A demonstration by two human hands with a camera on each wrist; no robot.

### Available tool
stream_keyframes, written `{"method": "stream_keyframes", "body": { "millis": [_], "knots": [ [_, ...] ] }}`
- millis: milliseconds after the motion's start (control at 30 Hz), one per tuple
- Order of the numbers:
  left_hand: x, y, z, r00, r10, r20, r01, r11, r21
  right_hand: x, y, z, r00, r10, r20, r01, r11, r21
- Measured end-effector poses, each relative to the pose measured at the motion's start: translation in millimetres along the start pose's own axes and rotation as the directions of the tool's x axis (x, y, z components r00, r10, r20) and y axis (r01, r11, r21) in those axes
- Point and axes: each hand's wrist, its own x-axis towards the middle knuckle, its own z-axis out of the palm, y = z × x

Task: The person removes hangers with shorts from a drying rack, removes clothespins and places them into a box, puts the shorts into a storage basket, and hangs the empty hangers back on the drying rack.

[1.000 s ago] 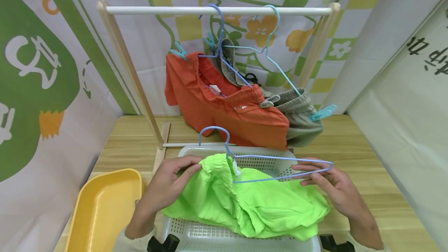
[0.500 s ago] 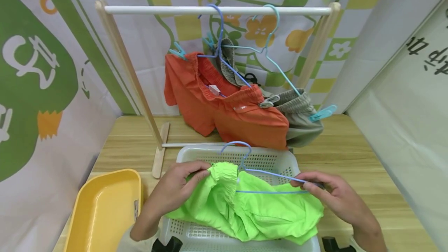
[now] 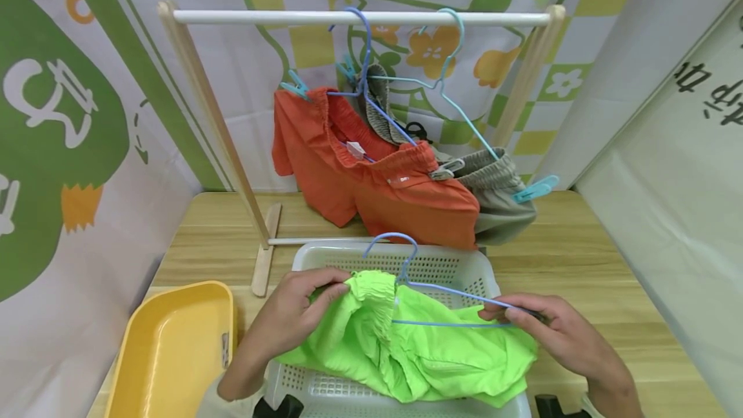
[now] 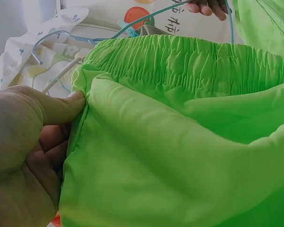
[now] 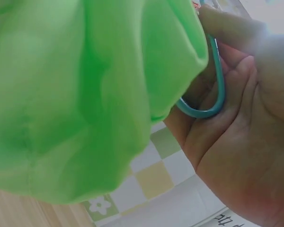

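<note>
Bright green shorts point(image 3: 453, 363) with a gathered elastic waistband point(image 4: 180, 61) are held over a white basket. My left hand point(image 3: 296, 308) pinches the waistband's left edge between thumb and fingers, as the left wrist view also shows. A blue wire hanger point(image 3: 449, 288) goes into the waist opening; its left part is hidden by the cloth. In my right hand point(image 3: 560, 334) is the hanger's right end, pinched between thumb and fingers. The right wrist view shows the rounded hanger end point(image 5: 199, 113) against the palm, next to the hanging green cloth.
Behind stands a drying rack with a white bar point(image 3: 261, 17), bearing orange shorts point(image 3: 383, 192) and grey-green shorts point(image 3: 502, 202) on hangers with clothespins point(image 3: 535, 188). The white perforated basket point(image 3: 333, 250) is beneath the green shorts. A yellow tray point(image 3: 174, 347) lies at left.
The hanger has moved right and lower, its hook now nearer the basket. My right hand has shifted from loose fingers around the hanger end to a pinch on it. The left hand moved slightly right.
</note>
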Motion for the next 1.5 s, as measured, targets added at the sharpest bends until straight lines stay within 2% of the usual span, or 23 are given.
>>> {"method": "stream_keyframes", "body": {
  "millis": [133,300,400,533,733,967,1167,1333,1500],
  "knots": [
    [-0.9,-1.1,-0.7,1.000,-0.002,0.014,0.003,1.000,-0.013,-1.6,2.7,-2.0,0.996,-0.083,-0.011,0.084,0.995,0.051],
    [-5.0,-3.3,-2.8,0.999,-0.027,0.028,0.027,1.000,-0.004,-5.6,5.6,-6.0,0.991,-0.109,-0.073,0.114,0.992,0.061],
    [-8.3,-5.6,-4.2,0.999,-0.041,0.031,0.041,0.999,0.006,-7.0,10.0,-9.0,0.981,-0.165,-0.100,0.176,0.979,0.106],
    [-12.5,-9.0,-7.4,0.997,-0.064,0.043,0.063,0.998,0.025,-8.5,13.9,-13.4,0.959,-0.252,-0.132,0.272,0.947,0.171],
    [-20.3,-12.8,-16.3,0.986,-0.119,0.112,0.117,0.993,0.024,-12.7,9.9,-22.0,0.939,-0.304,-0.163,0.331,0.925,0.186],
    [-26.2,-17.2,-25.0,0.975,-0.127,0.184,0.118,0.991,0.057,-15.8,6.9,-30.6,0.919,-0.340,-0.202,0.376,0.910,0.178],
    [-29.9,-19.1,-29.1,0.973,-0.141,0.184,0.131,0.989,0.067,-17.4,7.3,-34.2,0.897,-0.386,-0.217,0.430,0.875,0.222],
    [-36.6,-20.0,-34.6,0.968,-0.184,0.172,0.170,0.981,0.094,-20.0,3.6,-34.7,0.886,-0.399,-0.235,0.450,0.861,0.235],
    [-43.5,-20.5,-37.4,0.964,-0.224,0.141,0.208,0.971,0.119,-19.9,-4.1,-37.0,0.862,-0.432,-0.265,0.494,0.833,0.248]
  ]
}}
